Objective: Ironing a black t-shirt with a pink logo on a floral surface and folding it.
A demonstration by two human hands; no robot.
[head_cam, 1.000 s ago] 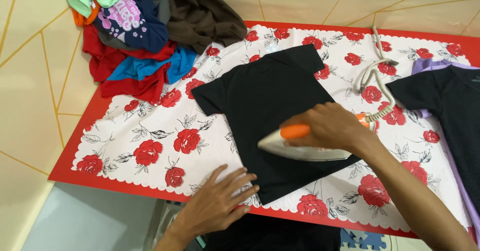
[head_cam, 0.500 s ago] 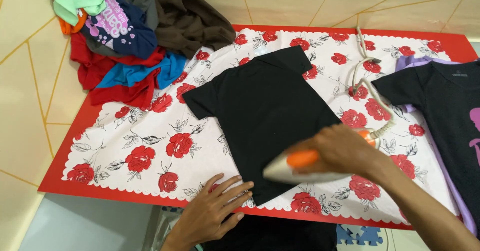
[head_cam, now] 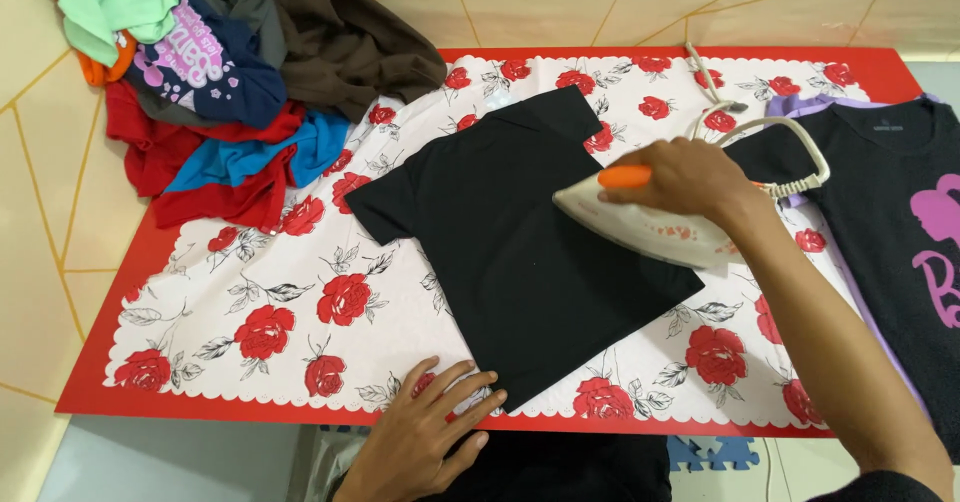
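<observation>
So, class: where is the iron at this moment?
In the head view, the iron sits right of centre on the black T-shirt, near its right edge, gripped by the right hand, with its coiled cord behind.

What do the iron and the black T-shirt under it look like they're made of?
The iron looks like glossy cream plastic with an orange handle; its soleplate is hidden. The right hand grips that handle. The black T-shirt seems soft matte knit cloth, probably cotton or similar: it lies flat without shine. The left hand rests at its hem.
</observation>
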